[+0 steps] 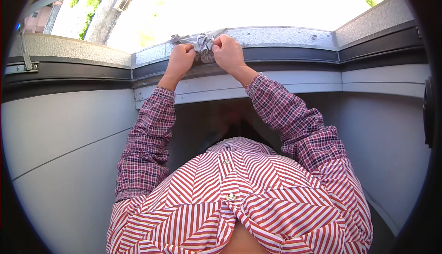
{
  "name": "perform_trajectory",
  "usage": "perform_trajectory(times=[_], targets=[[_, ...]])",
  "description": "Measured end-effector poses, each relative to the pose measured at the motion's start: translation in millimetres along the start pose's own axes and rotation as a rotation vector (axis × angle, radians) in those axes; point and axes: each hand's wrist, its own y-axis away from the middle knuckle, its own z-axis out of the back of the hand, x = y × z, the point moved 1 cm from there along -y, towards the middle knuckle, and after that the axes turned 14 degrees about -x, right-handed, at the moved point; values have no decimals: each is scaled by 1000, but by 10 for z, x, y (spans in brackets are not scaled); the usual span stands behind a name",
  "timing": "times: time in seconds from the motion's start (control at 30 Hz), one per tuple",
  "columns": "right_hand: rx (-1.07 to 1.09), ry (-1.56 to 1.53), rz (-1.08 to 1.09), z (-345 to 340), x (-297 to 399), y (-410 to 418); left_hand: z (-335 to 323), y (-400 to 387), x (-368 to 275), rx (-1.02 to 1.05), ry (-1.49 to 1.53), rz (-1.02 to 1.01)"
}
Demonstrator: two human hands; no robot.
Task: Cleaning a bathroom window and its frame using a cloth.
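Observation:
A crumpled grey cloth [204,43] lies bunched over the dark window frame [290,54] and the rough, pale outer sill [283,37]. My left hand [180,60] grips the cloth's left side, its fingers curled. At the right, my right hand [229,53] pinches the bunched part between thumb and fingers. Both hands are close together above the frame's inner edge. Checked sleeve covers reach to both wrists. The cloth's underside is hidden.
A metal window stay [26,55] is fixed to the frame at the far left. Light panels [69,126] stand on both sides of me. A dark round-edged fitting [428,112] is at the far right. Bright ground and greenery show outside.

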Motion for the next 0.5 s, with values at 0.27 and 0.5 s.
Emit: perform_trajectory(times=[0.27,0.5], targets=[[10,-826,-329,-202,393,-745,573,-856,-556,-195,552,141],[-197,-490,-215,584,214,-1209,744,-1015,-207,-372,730,456]])
